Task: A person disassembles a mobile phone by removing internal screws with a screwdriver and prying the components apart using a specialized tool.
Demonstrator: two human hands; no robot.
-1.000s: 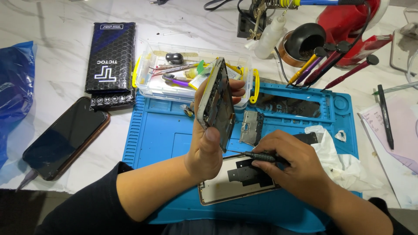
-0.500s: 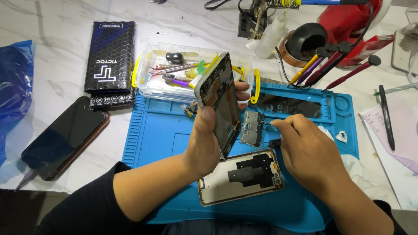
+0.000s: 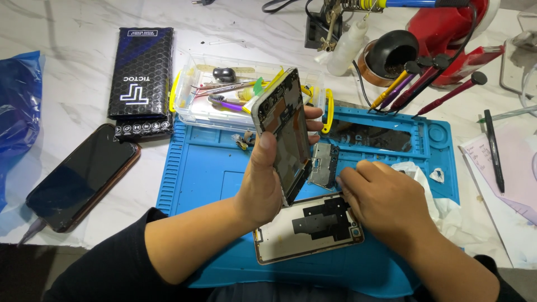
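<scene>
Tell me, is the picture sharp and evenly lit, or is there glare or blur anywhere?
Head view: bright, even light with soft shadows; the left hand and opened phone look sharp; the right hand is slightly soft; mild sheen on the dark phone screen; table edges bow slightly.

Repair workshop: blue work mat [image 3: 207,168], screwdrivers [image 3: 417,84].

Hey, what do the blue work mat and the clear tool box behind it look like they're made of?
Blue mat: likely silicone or soft rubber, matte, with moulded ridges and recessed trays. Clear box: transparent glossy hard plastic; the tools show through its walls, and it has yellow latches.
</scene>
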